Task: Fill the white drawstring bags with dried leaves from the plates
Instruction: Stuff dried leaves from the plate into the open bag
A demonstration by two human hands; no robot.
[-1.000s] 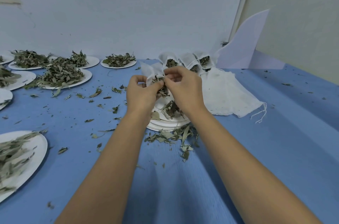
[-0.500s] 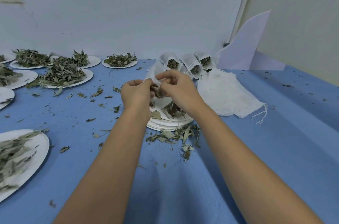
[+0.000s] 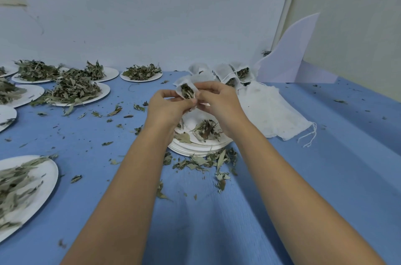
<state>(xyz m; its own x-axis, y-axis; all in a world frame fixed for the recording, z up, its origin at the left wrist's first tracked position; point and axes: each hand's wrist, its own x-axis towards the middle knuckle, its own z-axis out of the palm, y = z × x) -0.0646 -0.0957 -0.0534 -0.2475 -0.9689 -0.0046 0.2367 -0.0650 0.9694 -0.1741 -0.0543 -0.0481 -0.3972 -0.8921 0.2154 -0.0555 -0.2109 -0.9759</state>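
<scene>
A small white drawstring bag [image 3: 183, 85] with dried leaves showing in its mouth is held up over a stack of white plates [image 3: 195, 147]. My left hand [image 3: 169, 106] pinches its left side and my right hand [image 3: 219, 102] pinches its right side. A few dried leaves [image 3: 206, 130] lie on the top plate below my hands. Behind them stand filled bags [image 3: 234, 76] against the wall, next to a pile of flat white bags [image 3: 271, 112].
Several plates heaped with dried leaves [image 3: 73, 91] sit at the left and back left, and one plate [image 3: 23, 184] lies near the left edge. Loose leaves [image 3: 206, 160] are scattered on the blue table [image 3: 325, 178]. A white board [image 3: 290, 58] leans in the back right corner.
Both hands have lifted the bag a little higher over the plates, and its open mouth with the leaves now faces the camera.
</scene>
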